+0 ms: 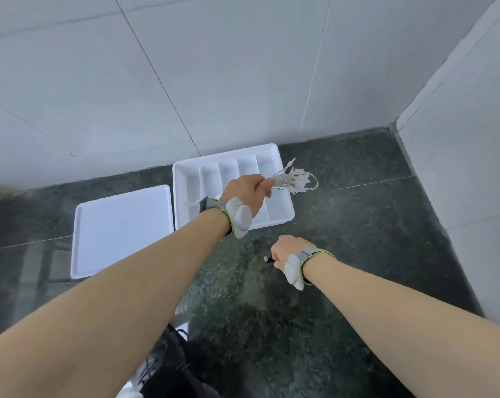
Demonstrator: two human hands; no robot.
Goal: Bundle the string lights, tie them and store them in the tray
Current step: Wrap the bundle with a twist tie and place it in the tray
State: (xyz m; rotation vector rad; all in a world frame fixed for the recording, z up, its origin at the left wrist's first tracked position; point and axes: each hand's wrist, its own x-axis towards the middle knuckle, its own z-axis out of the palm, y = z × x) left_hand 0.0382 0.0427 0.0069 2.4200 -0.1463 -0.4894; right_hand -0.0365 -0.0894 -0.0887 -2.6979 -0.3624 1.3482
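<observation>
My left hand [248, 189] grips a bundle of clear string lights [293, 179] in its fist, and the small bulbs and wire loops stick out to the right of it. The bundle hangs over the right side of a white tray with several long compartments [274, 162] on the dark counter. Nearer to me, my right hand [286, 249] is curled low over the counter and pinches a small dark tie [269, 259] with a white tip. The two hands are apart.
A flat white tray [122, 225] lies just left of the divided one. White tiled walls rise behind the trays and on the right. The dark speckled counter [358, 225] stretches to the right corner. Dark clothing and a shoe show at the bottom edge.
</observation>
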